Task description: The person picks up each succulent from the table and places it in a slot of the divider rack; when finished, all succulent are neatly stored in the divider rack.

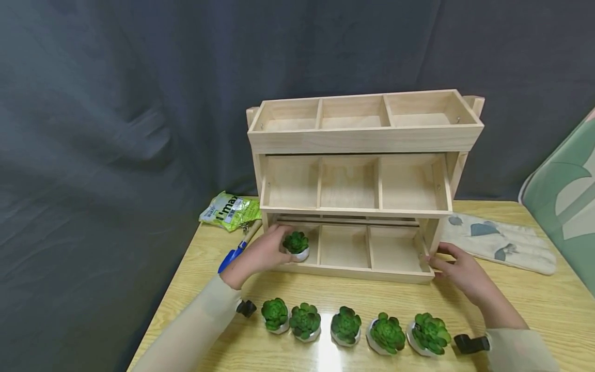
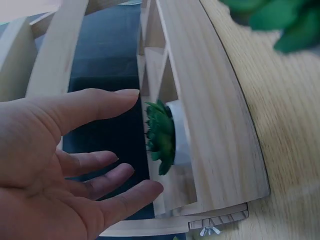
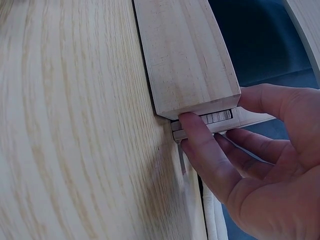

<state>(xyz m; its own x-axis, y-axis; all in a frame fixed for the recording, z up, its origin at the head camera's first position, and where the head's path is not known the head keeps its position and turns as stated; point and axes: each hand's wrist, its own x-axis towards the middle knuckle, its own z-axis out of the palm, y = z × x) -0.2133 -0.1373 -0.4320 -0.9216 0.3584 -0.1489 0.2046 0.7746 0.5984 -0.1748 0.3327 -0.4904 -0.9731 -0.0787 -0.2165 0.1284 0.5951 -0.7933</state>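
A three-tier wooden planter rack (image 1: 353,142) stands on the table, each tier split into three compartments. In its bottom left compartment sits a potted succulent (image 1: 296,243) in a white pot. My left hand (image 1: 267,248) is beside it; the left wrist view shows the fingers spread and apart from the succulent (image 2: 161,135). At the rack's lower right corner, my right hand (image 1: 465,274) holds the end of the bottom tier and its side rail, with the thumb and index finger (image 3: 210,155) against the wood.
Several more potted succulents (image 1: 346,325) line the table's front. Left of the rack lie a green-and-white bag (image 1: 230,209) and a small blue shovel (image 1: 234,253). A patterned glove (image 1: 502,240) lies to the right, near a green patterned object (image 1: 567,181).
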